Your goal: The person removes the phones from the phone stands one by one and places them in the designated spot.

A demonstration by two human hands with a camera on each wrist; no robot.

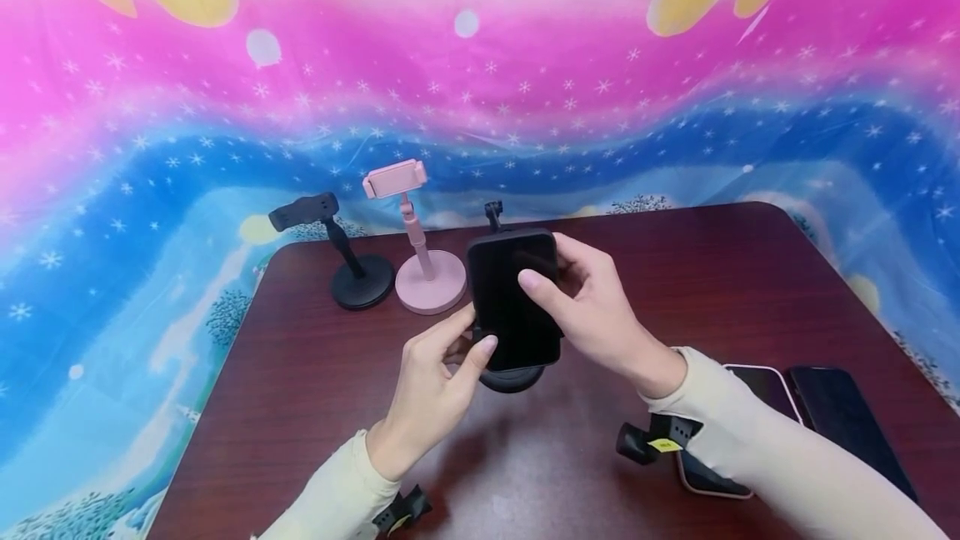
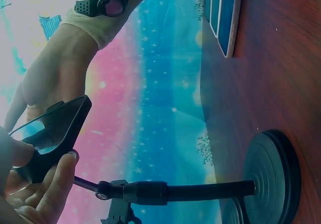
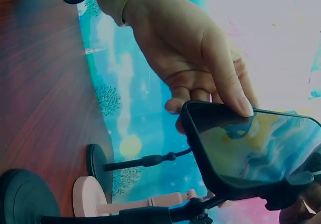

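Note:
A black phone (image 1: 517, 307), dark screen facing me, sits at the top of a black phone stand (image 2: 210, 190) in the middle of the table. My left hand (image 1: 431, 382) pinches its lower left edge, thumb on the front and fingers behind. At the opposite side, my right hand (image 1: 596, 315) grips the upper right edge with its thumb over the screen. In the right wrist view the phone (image 3: 251, 148) is tilted, and a clamp end (image 3: 299, 180) shows at its edge. The phone hides most of the stand's holder in the head view.
A second black stand (image 1: 362, 280) and a pink stand (image 1: 431, 282) stand at the back left, holders unoccupied. Under and beside my right forearm lie a light-edged phone (image 1: 772, 386) and a dark phone (image 1: 847, 415). A patterned cloth (image 1: 480, 107) hangs behind the table.

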